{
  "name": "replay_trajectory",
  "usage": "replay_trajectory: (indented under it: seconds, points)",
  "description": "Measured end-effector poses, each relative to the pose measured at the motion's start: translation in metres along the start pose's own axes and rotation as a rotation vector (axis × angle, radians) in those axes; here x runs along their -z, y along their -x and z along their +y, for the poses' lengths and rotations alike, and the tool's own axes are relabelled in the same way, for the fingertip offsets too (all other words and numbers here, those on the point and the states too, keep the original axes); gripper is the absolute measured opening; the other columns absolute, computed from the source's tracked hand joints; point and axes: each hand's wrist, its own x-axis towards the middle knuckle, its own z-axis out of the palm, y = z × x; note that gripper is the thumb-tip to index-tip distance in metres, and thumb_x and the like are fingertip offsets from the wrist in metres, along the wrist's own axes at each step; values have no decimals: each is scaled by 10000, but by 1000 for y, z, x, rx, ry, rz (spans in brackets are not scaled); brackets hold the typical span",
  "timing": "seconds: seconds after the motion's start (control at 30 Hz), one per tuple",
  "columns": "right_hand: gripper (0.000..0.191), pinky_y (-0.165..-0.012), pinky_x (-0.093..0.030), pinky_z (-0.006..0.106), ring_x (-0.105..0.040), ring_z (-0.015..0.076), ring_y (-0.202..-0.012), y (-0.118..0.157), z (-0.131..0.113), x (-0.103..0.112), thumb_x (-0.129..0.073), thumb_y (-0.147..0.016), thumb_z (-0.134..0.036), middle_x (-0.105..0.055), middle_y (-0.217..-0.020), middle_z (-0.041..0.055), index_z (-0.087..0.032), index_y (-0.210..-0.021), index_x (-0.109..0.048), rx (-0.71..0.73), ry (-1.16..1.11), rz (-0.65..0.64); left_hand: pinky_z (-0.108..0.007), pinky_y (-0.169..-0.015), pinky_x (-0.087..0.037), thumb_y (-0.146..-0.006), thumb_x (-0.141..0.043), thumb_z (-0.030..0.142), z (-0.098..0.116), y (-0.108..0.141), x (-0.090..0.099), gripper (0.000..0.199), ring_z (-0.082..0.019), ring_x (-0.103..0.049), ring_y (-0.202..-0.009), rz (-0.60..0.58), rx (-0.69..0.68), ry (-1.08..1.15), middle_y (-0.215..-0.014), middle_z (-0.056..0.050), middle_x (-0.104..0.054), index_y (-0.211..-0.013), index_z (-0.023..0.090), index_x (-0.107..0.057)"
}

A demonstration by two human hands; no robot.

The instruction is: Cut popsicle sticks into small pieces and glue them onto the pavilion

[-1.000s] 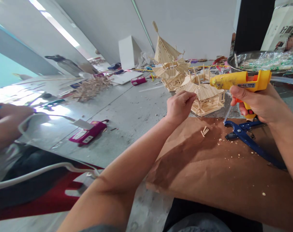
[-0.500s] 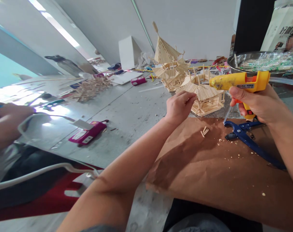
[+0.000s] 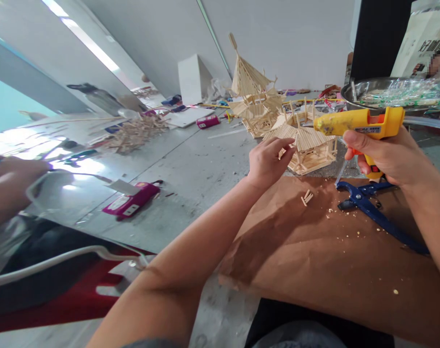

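My right hand (image 3: pixel 383 152) is wrapped round a yellow hot glue gun (image 3: pixel 345 123), its nozzle pointing left over the roof of a wooden stick pavilion model (image 3: pixel 310 140). At the left side of that roof is my left hand (image 3: pixel 269 159), thumb and index finger apart, with nothing visible between them. Whether its fingertips touch the roof, I cannot tell. A few short stick pieces (image 3: pixel 307 197) lie on brown paper (image 3: pixel 296 251) below the model. Blue-handled cutters (image 3: pixel 375 208) rest on the paper under the glue gun.
Behind stands a taller stick pagoda (image 3: pixel 254 96). A metal tray (image 3: pixel 350 99) with plastic-wrapped sticks is at right. Purple power strips (image 3: pixel 133 199) and a stick pile (image 3: pixel 136 133) lie on the left. Another person's hand (image 3: pixel 20 181) shows at the left edge.
My left thumb and index finger have moved apart from a pinch beside the roof. The glue gun has barely shifted in my right hand.
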Motion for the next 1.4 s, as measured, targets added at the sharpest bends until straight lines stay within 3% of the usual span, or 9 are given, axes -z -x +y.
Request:
replay_trajectory:
  seconds: [0.37, 0.63, 0.77, 0.83, 0.9, 1.0, 1.1, 1.4]
  points:
    - [320, -270, -285, 183, -407, 43, -299, 1, -2, 0, -677, -664, -499, -579, -546, -38, -204, -788, -658, 5, 1, 18, -229, -594, -430, -776, -532, 249, 5, 8, 4, 180, -84, -491, -565, 40, 90, 54, -737, -15, -631, -903, 169, -632]
    - [345, -271, -271, 180, -410, 37, -307, 1, -3, 2, -664, -674, -511, -578, -554, -34, -189, -799, -661, 0, 19, 13, -223, -573, -417, -778, -544, 248, 6, 4, 3, 167, -84, -486, -570, 97, 83, 64, -734, -17, -615, -898, 167, -627]
    - [361, -276, -293, 187, -410, 38, -310, 2, -4, 2, -673, -659, -520, -576, -553, -31, -178, -769, -644, 7, -10, 34, -212, -529, -393, -786, -499, 199, 13, 15, 4, 133, -76, -454, -523, 135, 111, 76, -649, -6, -571, -823, 157, -619]
    - [357, -272, -285, 190, -411, 41, -308, 2, -5, 3, -681, -650, -519, -577, -555, -32, -181, -758, -636, -3, -27, 42, -218, -545, -395, -779, -494, 199, 18, 25, 1, 132, -85, -471, -542, 80, 143, 103, -610, -7, -561, -755, 154, -616]
    - [352, -264, -268, 192, -413, 45, -304, 3, -6, 3, -686, -641, -519, -580, -557, -34, -189, -750, -626, -10, -42, 48, -218, -545, -392, -780, -485, 217, 21, 34, -5, 161, -87, -484, -544, -21, 233, 163, -616, -10, -582, -735, 159, -628]
    - [341, -262, -269, 198, -406, 49, -297, 4, -7, 2, -696, -630, -510, -580, -548, -38, -196, -738, -616, -12, -59, 62, -219, -532, -379, -774, -495, 266, 22, 43, -16, 205, -90, -494, -524, -139, 487, 259, -607, 1, -599, -821, 160, -664]
    - [328, -264, -272, 207, -407, 52, -295, 3, -7, 2, -700, -632, -498, -580, -545, -32, -192, -709, -607, -13, -60, 68, -226, -541, -373, -771, -496, 279, 17, 45, -27, 278, -102, -516, -535, -170, 659, 283, -603, 1, -603, -947, 149, -668]
    - [318, -253, -264, 207, -410, 56, -290, 3, -6, 2, -703, -634, -485, -587, -538, -25, -190, -694, -600, -13, -65, 78, -259, -599, -394, -762, -548, 366, 10, 42, -51, 296, -141, -542, -625, -172, 758, 242, -668, -14, -617, -955, 202, -700]
